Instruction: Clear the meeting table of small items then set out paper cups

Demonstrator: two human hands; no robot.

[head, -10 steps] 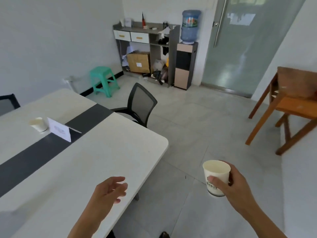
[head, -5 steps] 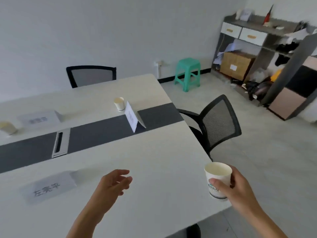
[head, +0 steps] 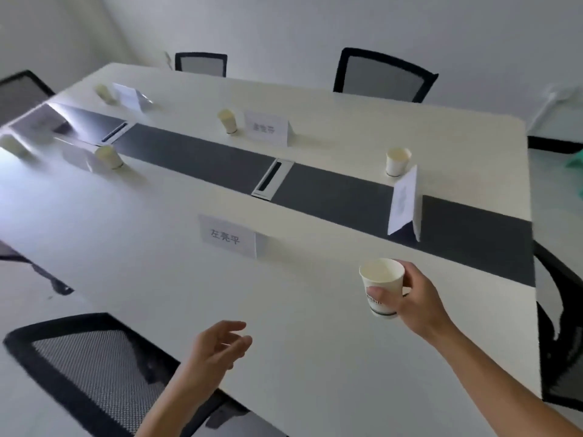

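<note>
Right hand [head: 416,298] carries a paper cup [head: 382,287] over the desk [head: 315,342] near the name card [head: 227,236], grip pinched round its wall, left hand [head: 217,348] loose and empty; squeeze too hard and it likely crumples, or tips on landing.

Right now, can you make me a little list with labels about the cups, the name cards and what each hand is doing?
right hand: holds a paper cup upright above the meeting table
left hand: open, empty
cups standing on table: five
nearest name card: no cup beside it
upright name card: on the dark centre strip, cup behind it
chairs: black mesh, around the table
</note>
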